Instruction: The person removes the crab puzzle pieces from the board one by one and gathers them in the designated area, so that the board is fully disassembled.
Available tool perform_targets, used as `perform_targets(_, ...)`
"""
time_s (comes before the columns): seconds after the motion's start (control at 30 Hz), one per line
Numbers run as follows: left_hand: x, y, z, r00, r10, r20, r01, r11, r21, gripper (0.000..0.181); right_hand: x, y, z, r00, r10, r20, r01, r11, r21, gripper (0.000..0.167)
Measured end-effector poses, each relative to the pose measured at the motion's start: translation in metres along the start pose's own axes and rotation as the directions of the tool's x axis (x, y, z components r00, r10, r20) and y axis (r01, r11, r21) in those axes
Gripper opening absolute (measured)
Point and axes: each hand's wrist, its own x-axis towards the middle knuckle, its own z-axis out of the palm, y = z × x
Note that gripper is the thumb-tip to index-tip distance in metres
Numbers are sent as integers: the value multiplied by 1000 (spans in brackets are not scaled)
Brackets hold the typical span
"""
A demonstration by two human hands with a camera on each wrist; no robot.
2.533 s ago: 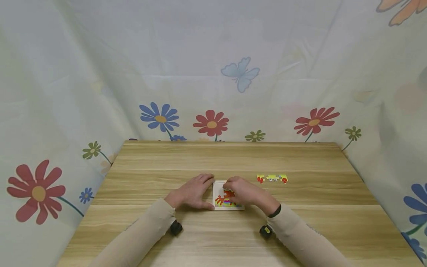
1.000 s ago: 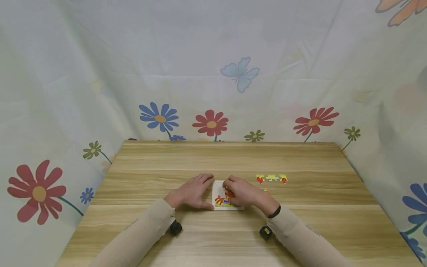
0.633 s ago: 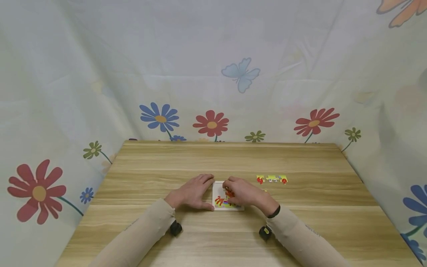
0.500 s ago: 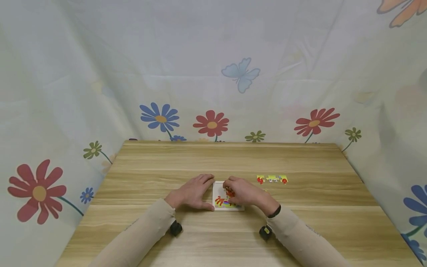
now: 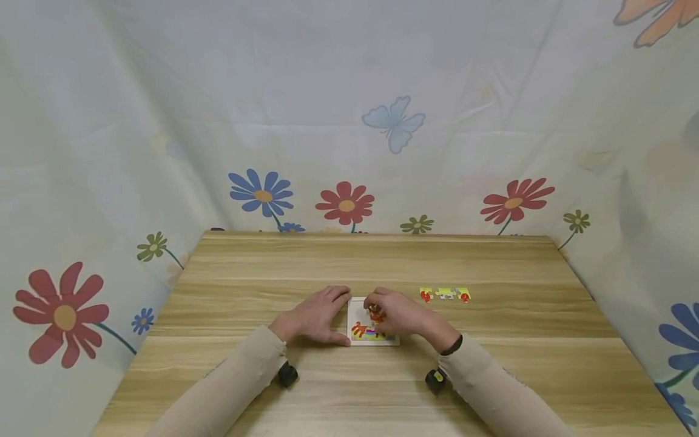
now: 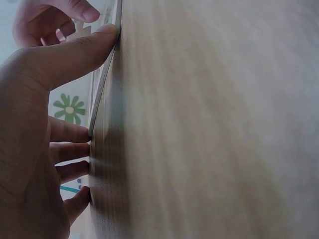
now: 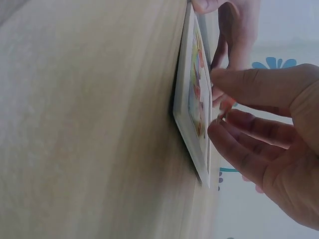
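Note:
A white-framed puzzle board (image 5: 374, 342) lies on the wooden table, with red and multicoloured pieces (image 5: 360, 331) along its lower part. My left hand (image 5: 317, 314) holds the board's left edge, thumb at the lower corner and fingers at the upper one; in the left wrist view the thumb (image 6: 75, 57) presses the rim. Over the board's right part, my right hand (image 5: 404, 314) pinches a small reddish piece (image 5: 375, 313). The right wrist view shows this piece (image 7: 223, 110) between thumb and fingertips, just above the board (image 7: 192, 122), partly hidden by the fingers.
Several yellow and red puzzle pieces (image 5: 445, 294) lie in a row on the table (image 5: 273, 261), right of the board and farther back. A curtain with printed flowers (image 5: 349, 133) hangs behind the table and at both sides.
The reddish piece in my right fingertips has turned and shifted slightly, and more of the pieces on the board shows beneath it. My left hand has stayed at the board's edge.

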Motion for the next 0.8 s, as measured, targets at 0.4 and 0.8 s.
perform_targets(0.4, 1, 0, 1, 1000, 3, 3, -3, 1000, 19, 107, -4, 1, -9, 1000, -15, 1, 15, 999, 34, 45)
perform_targets(0.8, 0, 0, 0, 1000, -8, 15, 8, 1000, 17, 108, -11, 4, -20, 1000, -10, -28, 10, 1000, 14, 45)
